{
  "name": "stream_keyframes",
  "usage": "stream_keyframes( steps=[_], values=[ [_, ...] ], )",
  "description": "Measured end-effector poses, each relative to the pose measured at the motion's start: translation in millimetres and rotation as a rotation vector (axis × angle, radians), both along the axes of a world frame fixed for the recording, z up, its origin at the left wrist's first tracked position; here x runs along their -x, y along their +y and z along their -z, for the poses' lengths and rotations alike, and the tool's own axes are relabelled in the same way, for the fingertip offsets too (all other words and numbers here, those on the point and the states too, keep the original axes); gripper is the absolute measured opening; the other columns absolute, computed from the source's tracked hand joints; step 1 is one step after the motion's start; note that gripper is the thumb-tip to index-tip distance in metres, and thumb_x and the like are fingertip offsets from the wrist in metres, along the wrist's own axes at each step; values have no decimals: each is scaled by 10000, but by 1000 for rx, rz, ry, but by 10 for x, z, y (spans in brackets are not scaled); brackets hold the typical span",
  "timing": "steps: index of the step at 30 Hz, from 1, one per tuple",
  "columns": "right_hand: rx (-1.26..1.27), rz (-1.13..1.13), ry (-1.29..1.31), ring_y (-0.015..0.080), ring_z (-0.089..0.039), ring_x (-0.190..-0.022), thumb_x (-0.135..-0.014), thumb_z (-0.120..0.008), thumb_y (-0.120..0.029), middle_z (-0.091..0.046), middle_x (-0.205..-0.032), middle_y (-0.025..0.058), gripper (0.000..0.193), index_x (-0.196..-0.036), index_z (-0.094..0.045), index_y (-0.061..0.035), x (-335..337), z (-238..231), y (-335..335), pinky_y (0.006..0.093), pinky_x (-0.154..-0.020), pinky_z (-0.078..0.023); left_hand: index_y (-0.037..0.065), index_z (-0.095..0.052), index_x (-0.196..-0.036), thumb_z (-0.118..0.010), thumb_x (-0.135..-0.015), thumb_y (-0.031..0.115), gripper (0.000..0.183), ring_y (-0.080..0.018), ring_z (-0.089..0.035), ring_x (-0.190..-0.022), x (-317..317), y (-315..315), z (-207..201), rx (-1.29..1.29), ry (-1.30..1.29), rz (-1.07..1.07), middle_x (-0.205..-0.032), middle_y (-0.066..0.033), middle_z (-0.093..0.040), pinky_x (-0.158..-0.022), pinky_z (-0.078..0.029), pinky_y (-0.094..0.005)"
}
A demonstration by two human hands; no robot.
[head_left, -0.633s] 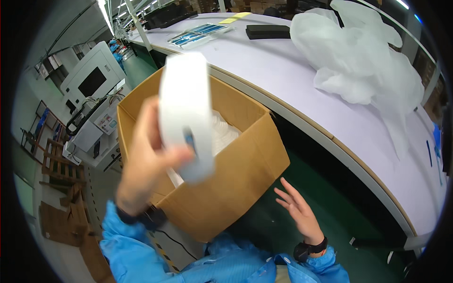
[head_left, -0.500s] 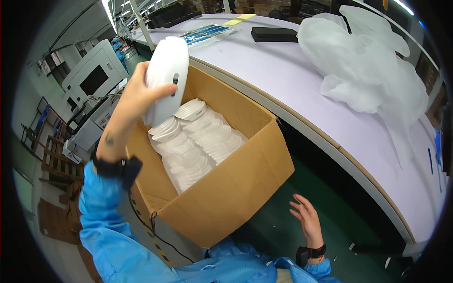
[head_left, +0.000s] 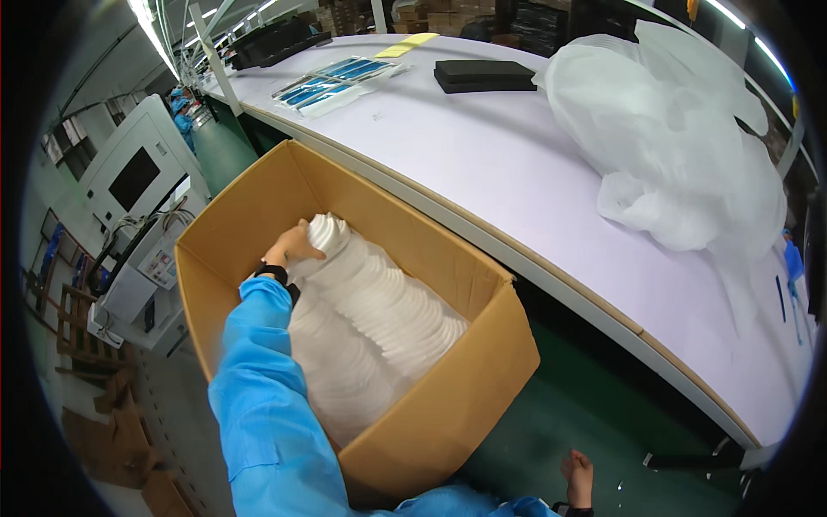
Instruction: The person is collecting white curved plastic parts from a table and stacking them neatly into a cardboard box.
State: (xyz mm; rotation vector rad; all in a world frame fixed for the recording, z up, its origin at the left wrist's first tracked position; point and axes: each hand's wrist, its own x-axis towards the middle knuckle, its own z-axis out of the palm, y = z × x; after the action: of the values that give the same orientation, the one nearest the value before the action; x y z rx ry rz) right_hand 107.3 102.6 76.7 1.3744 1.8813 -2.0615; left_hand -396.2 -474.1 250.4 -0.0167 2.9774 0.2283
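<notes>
- nearest me, low on the right, the right hand [head_left: 579,476] hangs over the green floor [head_left: 543,414], outside the box; its fingers look bent, but i cannot tell whether they meet.
- the left sleeve [head_left: 267,388], bright blue, reaches over the near left side of the open cardboard box [head_left: 457,396].
- inside the box, white rounded pieces [head_left: 388,302] lie stacked on edge in two long rows, side by side.
- at the far left end of those rows, the left hand [head_left: 293,245] is against the endmost pieces, thumb and fingers apart; i cannot tell whether they are clamped on one.
- just beyond the box runs a pale table [head_left: 482,146], with a crumpled white sheet [head_left: 663,155] heaped on its right.
- farther along it lie a black block [head_left: 482,76], blue panels [head_left: 332,84] in clear wrapping and a yellow strip [head_left: 407,45].
- far left, past a pale machine [head_left: 138,164], is a person in blue [head_left: 183,112].
</notes>
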Motion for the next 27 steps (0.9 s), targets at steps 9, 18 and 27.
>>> stream_keyframes(
  steps=[9,18,27],
  values=[
    [-106,27,-75,229,-556,-1011,-886,-547,-161,-530,-1149,87,333,-1186,-518,-18,159,160,-55,369,-820,-480,-114,-349,-1307,-815,-483,432,1093,-371,-595,-1033,587,105,1007,-32,-91,29,-1121,-283,-588,-893,-479,-348],
    [-92,23,-108,231,-556,-1018,-865,-551,-129,-533,-1127,127,358,-1201,-513,-8,242,170,-161,370,-805,-505,-10,-414,-1299,-809,-485,400,993,-366,-362,-1275,615,185,1260,47,41,28,-1352,-219,-409,-1027,-320,-480],
    [-115,-44,-95,222,-570,-1000,-868,-558,-116,-558,-1101,133,362,-1204,-512,8,253,295,-210,336,-766,-517,34,-275,-1424,-680,-675,564,1003,-337,-183,-1392,495,237,1530,34,221,29,-1482,-190,-256,-1089,-128,-573]
  ],
)
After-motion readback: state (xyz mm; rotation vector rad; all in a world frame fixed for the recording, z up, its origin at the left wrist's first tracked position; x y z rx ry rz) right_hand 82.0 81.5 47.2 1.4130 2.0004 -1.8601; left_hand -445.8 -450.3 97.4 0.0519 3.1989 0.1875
